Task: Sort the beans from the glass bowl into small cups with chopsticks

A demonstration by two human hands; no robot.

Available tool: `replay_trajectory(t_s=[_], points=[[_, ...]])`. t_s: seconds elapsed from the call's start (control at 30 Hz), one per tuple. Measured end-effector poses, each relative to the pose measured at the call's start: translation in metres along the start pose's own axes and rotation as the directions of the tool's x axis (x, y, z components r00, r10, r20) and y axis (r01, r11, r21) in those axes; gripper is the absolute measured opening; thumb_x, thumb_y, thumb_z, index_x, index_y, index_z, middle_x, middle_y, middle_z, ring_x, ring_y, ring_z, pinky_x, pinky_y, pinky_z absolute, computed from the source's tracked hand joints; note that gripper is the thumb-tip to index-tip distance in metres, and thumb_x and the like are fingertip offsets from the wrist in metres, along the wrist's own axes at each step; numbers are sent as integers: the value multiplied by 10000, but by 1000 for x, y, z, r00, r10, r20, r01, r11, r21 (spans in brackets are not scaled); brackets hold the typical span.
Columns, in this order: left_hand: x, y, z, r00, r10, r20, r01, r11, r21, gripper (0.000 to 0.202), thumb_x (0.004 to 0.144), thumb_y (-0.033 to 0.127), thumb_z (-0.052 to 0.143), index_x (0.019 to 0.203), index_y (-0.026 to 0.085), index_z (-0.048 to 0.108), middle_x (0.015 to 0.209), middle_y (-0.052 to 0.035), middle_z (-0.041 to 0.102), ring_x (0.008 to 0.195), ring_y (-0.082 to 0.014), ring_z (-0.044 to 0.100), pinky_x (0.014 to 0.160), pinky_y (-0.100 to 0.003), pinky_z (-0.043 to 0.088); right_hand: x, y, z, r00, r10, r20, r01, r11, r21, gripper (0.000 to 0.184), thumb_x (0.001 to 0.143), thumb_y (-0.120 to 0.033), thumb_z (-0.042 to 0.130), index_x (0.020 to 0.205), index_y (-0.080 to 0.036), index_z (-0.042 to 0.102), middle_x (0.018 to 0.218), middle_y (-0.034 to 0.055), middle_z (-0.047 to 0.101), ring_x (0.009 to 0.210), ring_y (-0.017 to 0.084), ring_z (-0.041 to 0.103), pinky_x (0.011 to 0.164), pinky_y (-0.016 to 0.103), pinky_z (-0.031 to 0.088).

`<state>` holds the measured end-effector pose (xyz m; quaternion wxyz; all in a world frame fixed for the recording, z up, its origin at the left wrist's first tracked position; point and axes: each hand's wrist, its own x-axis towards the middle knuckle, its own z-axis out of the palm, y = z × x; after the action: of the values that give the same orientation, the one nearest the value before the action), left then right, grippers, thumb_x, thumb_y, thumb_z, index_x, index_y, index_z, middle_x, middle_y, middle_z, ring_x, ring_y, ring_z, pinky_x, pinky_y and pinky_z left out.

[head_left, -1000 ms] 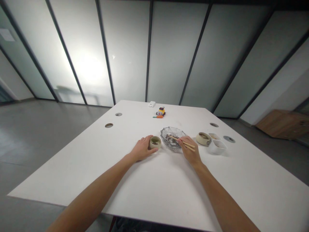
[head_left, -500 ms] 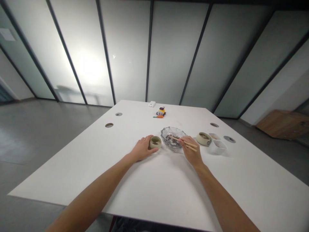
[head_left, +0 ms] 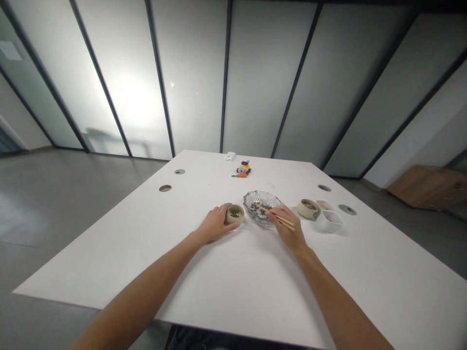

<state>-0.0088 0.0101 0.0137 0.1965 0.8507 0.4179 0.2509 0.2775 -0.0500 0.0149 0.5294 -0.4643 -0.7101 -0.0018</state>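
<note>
My left hand (head_left: pixel 216 223) is wrapped round the side of a small pale-green cup (head_left: pixel 235 220) standing on the table, with a few dark bits inside it. Between the fingers of my right hand (head_left: pixel 289 227) is a pair of wooden chopsticks (head_left: pixel 283 221). Their tips reach into a clear cut-glass bowl (head_left: pixel 251 198) that holds many small brown pieces, too small to name. Whether the tips pinch a piece I cannot tell. The glass bowl stands just right of the cup, partly covered by my right hand.
Right of my right hand stand a second pale-green cup (head_left: pixel 305 211) with contents and white compartment dishes (head_left: pixel 330 224). A toy car (head_left: pixel 243 168), an orange carrot-like toy (head_left: pixel 241 176) and a white box (head_left: pixel 229 156) lie farther back. The white table (head_left: pixel 219 287) has several round cable holes.
My right hand and the chopsticks have shifted slightly, with the tips still in the glass bowl. My left hand stays on the cup.
</note>
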Motion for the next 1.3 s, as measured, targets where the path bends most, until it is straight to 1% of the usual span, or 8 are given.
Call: replay_trajectory(t_s=[0.27,0.43,0.57,0.7,0.83,0.97,1.13,1.3], points=[[0,-3,1,1000,-2,-2,2,1000,1,603,943,533,745,1453,270,561,1417,-142,693,1277,-382,670,1086,-549,533,-1,2,0,999,4,-44,-5,999,-37,386,1062,-571,630,895,-250,763,882,64,746,808,239,695,756,374,592],[0,-2,1,1000,1,-6,-2,1000,-12,612,939,534,752,1462,283,557,1414,-137,694,1277,-381,669,1086,-560,534,-2,1,1,999,47,5,-47,999,-20,438,1044,-633,625,872,-253,759,877,63,748,806,241,697,763,385,599],[0,-2,1,1000,7,-16,-7,1000,-14,617,941,537,754,1467,281,556,1400,-137,701,1262,-375,675,1078,-557,538,-3,-1,1,997,34,64,-34,999,7,418,1055,-611,624,891,-260,782,916,64,766,868,253,723,824,407,599],[0,-1,1,1000,16,-14,-17,1000,-8,592,946,522,752,1451,277,563,1386,-130,705,1248,-367,679,1065,-544,547,-3,-1,0,995,12,98,-13,1000,10,368,1054,-574,650,916,-265,795,943,67,773,881,259,734,805,401,595],[0,0,0,1000,10,-7,-10,1000,-5,588,946,505,754,1452,276,560,1395,-130,703,1262,-370,675,1079,-544,540,-3,-1,0,998,-9,68,9,1000,1,379,1057,-574,642,908,-262,797,934,68,773,871,256,733,800,397,601],[0,1,0,1000,-2,-1,2,1000,2,595,944,493,757,1457,272,554,1418,-135,695,1282,-374,666,1097,-548,528,-2,-1,0,999,-2,35,2,1000,-23,382,1063,-567,630,898,-262,789,912,70,763,844,249,723,777,392,602],[0,2,-1,1000,1,2,0,1000,-7,593,937,480,760,1454,275,554,1413,-133,696,1273,-370,670,1084,-534,536,-1,0,0,1000,1,4,-1,1000,-20,369,1058,-560,635,886,-264,774,892,67,752,832,249,710,785,398,612],[0,1,-1,1000,-2,2,2,1000,-6,591,940,498,752,1452,275,560,1401,-137,702,1263,-376,673,1077,-544,537,-2,0,1,999,38,16,-38,999,3,390,1052,-594,627,912,-265,782,919,74,765,847,255,713,819,418,619]])
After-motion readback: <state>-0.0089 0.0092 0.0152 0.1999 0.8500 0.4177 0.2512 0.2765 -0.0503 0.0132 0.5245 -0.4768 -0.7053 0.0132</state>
